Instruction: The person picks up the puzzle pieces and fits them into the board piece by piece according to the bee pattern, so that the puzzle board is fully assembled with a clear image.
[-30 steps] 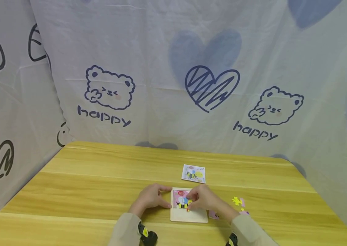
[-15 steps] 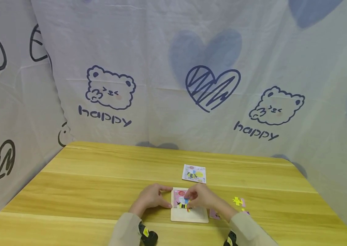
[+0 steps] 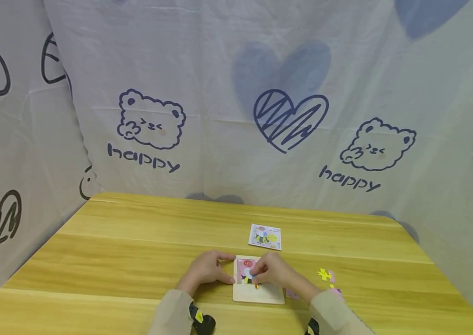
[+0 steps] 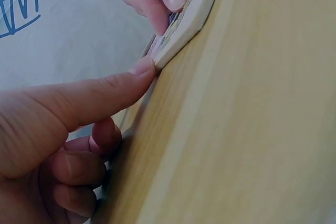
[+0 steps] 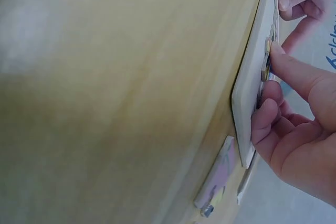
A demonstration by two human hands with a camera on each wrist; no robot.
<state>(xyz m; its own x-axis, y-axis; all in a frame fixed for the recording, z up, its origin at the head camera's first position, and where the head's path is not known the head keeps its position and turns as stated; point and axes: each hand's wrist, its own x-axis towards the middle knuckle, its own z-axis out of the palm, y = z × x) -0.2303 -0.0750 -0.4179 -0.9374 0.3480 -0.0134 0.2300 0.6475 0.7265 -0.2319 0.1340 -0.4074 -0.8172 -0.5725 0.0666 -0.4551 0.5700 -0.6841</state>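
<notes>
A shallow wooden puzzle board point(image 3: 257, 295) lies on the table, its upper part bearing joined pieces of a bee picture point(image 3: 244, 270). At its left edge rests my left hand point(image 3: 208, 268), index finger by the far corner and straight thumb touching the edge; the remaining fingers are curled beneath, as the left wrist view shows. My right hand point(image 3: 277, 271) bends over the board and pinches a small puzzle piece point(image 5: 266, 61) between thumb and fingers, low against the picture. Those fingers hide most of the piece and the board's right part.
Beyond the board lies a bee picture card point(image 3: 264, 237). To the right are loose pieces: a yellow puzzle piece point(image 3: 324, 274), a partly covered purple puzzle piece point(image 3: 336, 291) and a pink puzzle piece point(image 3: 292, 293) beside the board. A patterned cloth point(image 3: 219, 163) hangs behind the table.
My right hand has shifted slightly left over the picture, its fingertips now lower on the board. The left hand stays at the edge.
</notes>
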